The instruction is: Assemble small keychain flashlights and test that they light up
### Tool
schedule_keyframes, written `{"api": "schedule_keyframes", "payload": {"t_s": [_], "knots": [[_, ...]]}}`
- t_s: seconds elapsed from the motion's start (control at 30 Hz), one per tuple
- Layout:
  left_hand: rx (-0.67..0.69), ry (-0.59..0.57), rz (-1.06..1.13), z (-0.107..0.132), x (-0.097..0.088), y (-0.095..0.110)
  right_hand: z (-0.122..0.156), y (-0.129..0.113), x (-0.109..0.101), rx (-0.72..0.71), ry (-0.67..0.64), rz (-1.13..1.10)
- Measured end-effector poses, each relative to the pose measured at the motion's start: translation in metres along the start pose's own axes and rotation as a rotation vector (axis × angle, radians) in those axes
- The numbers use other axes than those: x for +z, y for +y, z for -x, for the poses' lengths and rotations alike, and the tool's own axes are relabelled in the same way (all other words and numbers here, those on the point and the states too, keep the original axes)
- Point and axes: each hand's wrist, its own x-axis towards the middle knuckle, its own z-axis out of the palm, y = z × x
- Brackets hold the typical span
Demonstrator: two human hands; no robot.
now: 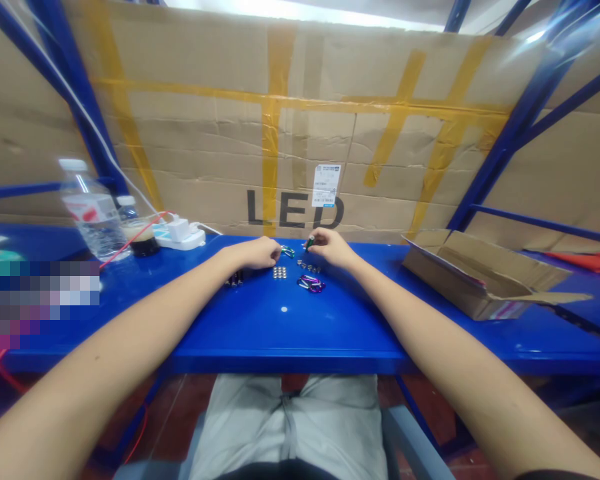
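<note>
My left hand (261, 254) is over the blue table with its fingers curled together. A teal-green carabiner (288, 252) shows at its fingertips. My right hand (331, 247) pinches a small dark green cylinder (310, 242), held upright; its kind is too small to tell. Between and below the hands are a tight block of small round silver pieces (279, 273), like button cells, and a row of small metal parts (309, 266). Several purple and silver carabiners (311, 285) lie nearer me. Dark small cylinders (235, 279) lie under my left wrist, partly hidden.
An open cardboard box (460, 280) sits on the right. At the left stand a water bottle (93, 213), a bottle with dark liquid (143, 240) and a white power strip (183, 235) with cables. A big cardboard sheet (205, 153) marked LED rises behind the table (290, 337).
</note>
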Motion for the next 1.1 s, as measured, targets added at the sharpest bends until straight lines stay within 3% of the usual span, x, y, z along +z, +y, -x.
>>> {"api": "schedule_keyframes", "payload": {"t_s": [0.13,0.2,0.33,0.57,0.73,0.9,1.1], "knots": [[-0.006,-0.003,0.015,0.000,0.001,-0.001,0.000,0.002,0.003,0.183,-0.061,-0.048],[-0.006,0.001,0.019,0.000,0.001,-0.002,0.001,0.005,0.003,0.205,-0.059,-0.029],[0.037,0.064,0.037,-0.002,0.002,-0.002,0.001,0.010,0.004,0.133,-0.057,0.034],[0.252,0.411,0.052,-0.009,0.005,0.009,0.002,0.006,0.004,-0.031,-0.075,0.208],[0.361,0.532,0.091,-0.008,0.007,0.025,0.001,-0.001,0.005,-0.132,-0.046,0.178],[0.418,0.566,0.021,-0.011,0.009,0.030,-0.001,-0.004,0.011,-0.223,-0.061,0.104],[0.390,0.509,-0.029,-0.011,0.007,0.027,-0.001,-0.003,0.013,-0.123,-0.044,0.050]]}}
